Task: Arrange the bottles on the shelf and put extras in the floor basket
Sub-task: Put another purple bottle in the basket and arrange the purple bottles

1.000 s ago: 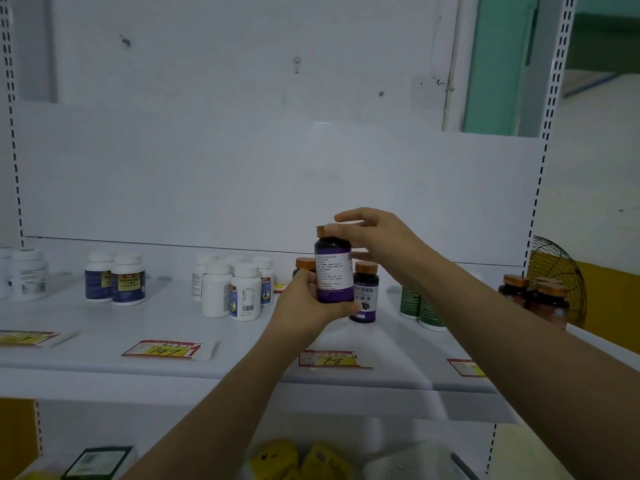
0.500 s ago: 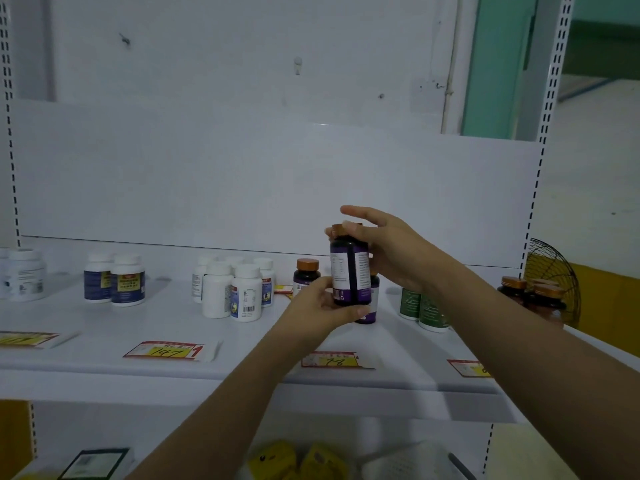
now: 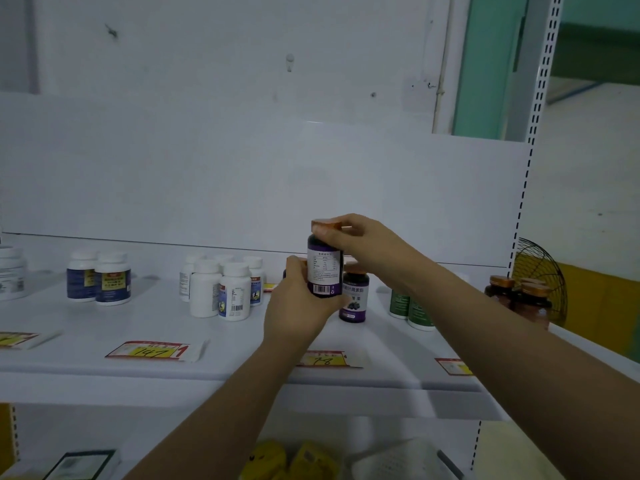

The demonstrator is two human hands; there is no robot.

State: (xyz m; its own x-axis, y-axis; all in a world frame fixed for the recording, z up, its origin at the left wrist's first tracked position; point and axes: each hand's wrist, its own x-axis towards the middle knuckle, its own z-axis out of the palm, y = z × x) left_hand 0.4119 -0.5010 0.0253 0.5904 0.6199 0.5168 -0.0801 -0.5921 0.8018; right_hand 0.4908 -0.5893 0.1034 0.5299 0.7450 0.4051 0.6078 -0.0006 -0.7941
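Gripping one unplaced bottle (image 3: 325, 271) over the shelf (image 3: 173, 375), left hand (image 3: 298, 310) round body, right hand (image 3: 367, 244) pinching cap (image 3: 325, 223), we see others (image 3: 221, 292) grouped.

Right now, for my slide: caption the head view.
Left hand grips purple bottle, right hand holds its orange cap, at the shelf.

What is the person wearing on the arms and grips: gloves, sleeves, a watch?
Nothing worn shows. The left grip and the right grip are bare, with no gloves and no ring that can be made out. The left forearm and the right forearm are bare to the frame edge: no sleeve, watch or wristband in view.
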